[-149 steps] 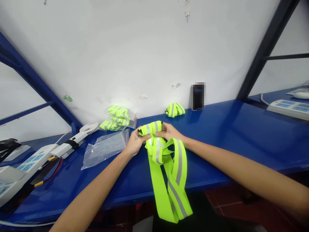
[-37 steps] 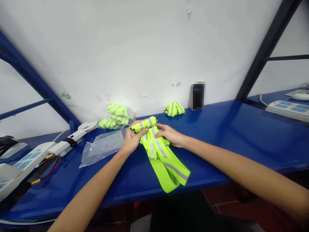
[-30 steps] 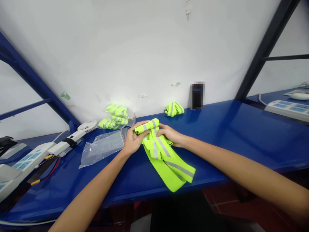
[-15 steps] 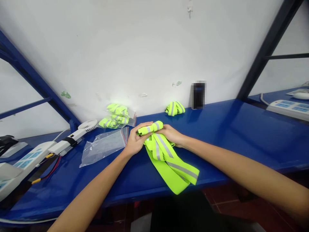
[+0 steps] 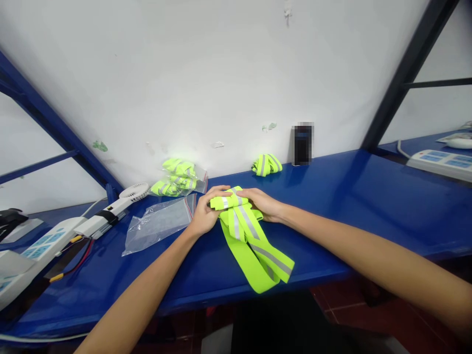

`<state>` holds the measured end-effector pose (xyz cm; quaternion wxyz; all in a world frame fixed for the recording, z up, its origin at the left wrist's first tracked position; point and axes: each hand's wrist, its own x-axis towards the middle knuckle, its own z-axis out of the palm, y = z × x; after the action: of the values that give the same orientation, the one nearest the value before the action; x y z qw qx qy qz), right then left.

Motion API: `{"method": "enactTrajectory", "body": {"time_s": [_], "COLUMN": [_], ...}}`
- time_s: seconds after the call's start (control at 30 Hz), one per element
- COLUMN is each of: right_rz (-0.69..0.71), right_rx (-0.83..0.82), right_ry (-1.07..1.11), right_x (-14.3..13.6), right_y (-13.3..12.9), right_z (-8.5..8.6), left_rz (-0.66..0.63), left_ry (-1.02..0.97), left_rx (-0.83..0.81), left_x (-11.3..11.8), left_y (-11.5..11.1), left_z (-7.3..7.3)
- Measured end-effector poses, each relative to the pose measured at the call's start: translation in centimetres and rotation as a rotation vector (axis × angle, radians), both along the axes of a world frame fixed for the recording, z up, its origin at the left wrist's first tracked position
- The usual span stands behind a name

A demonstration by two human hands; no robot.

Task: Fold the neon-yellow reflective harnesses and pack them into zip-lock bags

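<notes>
A neon yellow-green strap (image 5: 245, 231) with grey reflective stripes is partly bundled at its top, its loose bands trailing toward the table's front edge. My left hand (image 5: 207, 209) grips the bundle's left end, thumb in front. From the other side, my right hand (image 5: 263, 204) holds the bundle's right end, fingers along its top and back. Left of my hands lies a flat clear zip bag (image 5: 158, 223). Behind it are bagged yellow-green bundles (image 5: 179, 177). Another rolled yellow-green bundle (image 5: 267, 165) sits near the wall, outside any bag.
On the blue table (image 5: 332, 206), a dark pixelated object (image 5: 302, 145) leans on the wall. A white fan (image 5: 134, 191), cables with yellow connectors (image 5: 57, 278) and a power strip (image 5: 46, 246) are at left. Another power strip (image 5: 442, 164) lies at right.
Both hands have shifted slightly, and the top of the bundle now looks wider and flatter between them. The trailing bands have moved a little left and up.
</notes>
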<state>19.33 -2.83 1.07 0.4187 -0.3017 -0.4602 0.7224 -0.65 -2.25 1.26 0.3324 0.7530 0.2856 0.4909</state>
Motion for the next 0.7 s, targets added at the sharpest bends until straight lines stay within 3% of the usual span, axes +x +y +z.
{"method": "enactTrajectory", "body": {"time_s": [0.17,0.4,0.7], "right_rz": [-0.048,-0.086,-0.212], "right_rx": [0.039,-0.053,0.103], "right_ry": [-0.027,0.012,0.061], "right_x": [0.1,0.1,0.1], "right_y": [0.0,-0.3,0.7], "right_z": [0.0,0.7,0.2], "left_rz": [-0.026,-0.154,-0.078], "left_ry": [0.021,-0.048,-0.416], "left_rx": [0.013,-0.119,-0.635], "left_x": [0.1,-0.4,2.1], "left_y": [-0.2,-0.2,-0.3], "left_z": [0.1,-0.3,-1.1]}}
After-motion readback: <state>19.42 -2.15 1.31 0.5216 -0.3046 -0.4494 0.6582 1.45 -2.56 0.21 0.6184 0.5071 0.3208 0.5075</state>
